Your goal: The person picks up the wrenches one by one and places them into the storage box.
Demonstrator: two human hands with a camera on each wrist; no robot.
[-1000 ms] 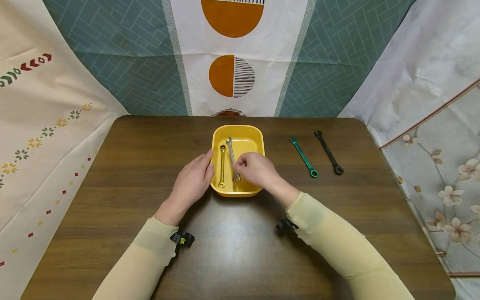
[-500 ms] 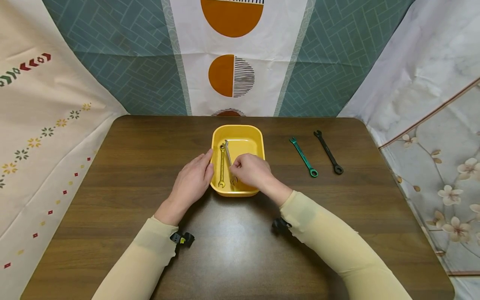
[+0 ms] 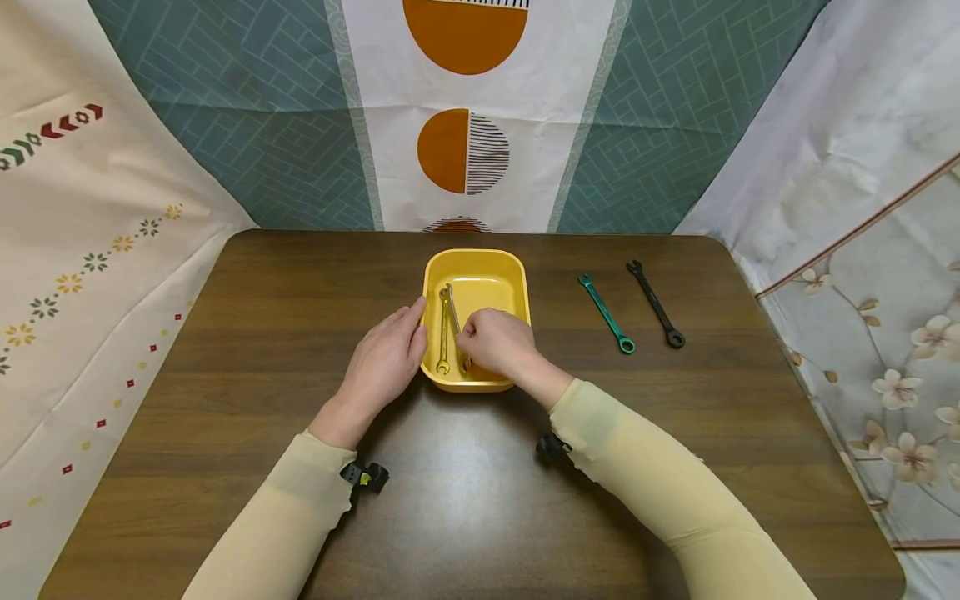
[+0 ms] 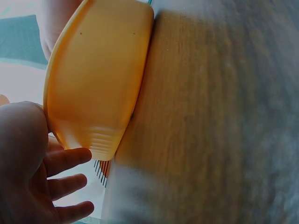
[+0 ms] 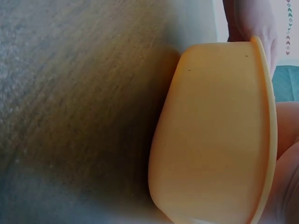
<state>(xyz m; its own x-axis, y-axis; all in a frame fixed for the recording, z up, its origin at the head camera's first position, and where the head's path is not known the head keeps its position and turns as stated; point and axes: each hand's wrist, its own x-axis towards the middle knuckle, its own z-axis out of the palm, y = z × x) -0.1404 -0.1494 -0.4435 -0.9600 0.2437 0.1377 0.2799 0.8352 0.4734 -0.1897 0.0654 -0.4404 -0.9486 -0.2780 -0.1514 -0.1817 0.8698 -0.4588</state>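
Observation:
Against the left rim of a yellow plastic tray [image 3: 491, 293] rests my left hand [image 3: 382, 354]. In the left wrist view, the fingers [image 4: 67, 186] lie extended beside the tray's outer wall. My right hand [image 3: 498, 342] reaches inside the tray and pinches a silver wrench [image 3: 454, 312] near its middle; the fingertips partly hide it. To its left a gold wrench [image 3: 444, 333] lies lengthwise on the tray floor. The two wrenches nearly meet at their far ends, and I cannot tell whether they touch. The right wrist view shows mostly the tray's outer wall [image 5: 215, 130].
On the brown wooden table [image 3: 300, 275], right of the tray, lie a green wrench [image 3: 606, 314] and a black wrench [image 3: 656, 305], side by side and slanted. Patterned cloths [image 3: 285, 125] hang behind and beside the table.
My right hand has shifted slightly left, bringing the silver wrench closer to the gold one. The left hand stays at the tray rim.

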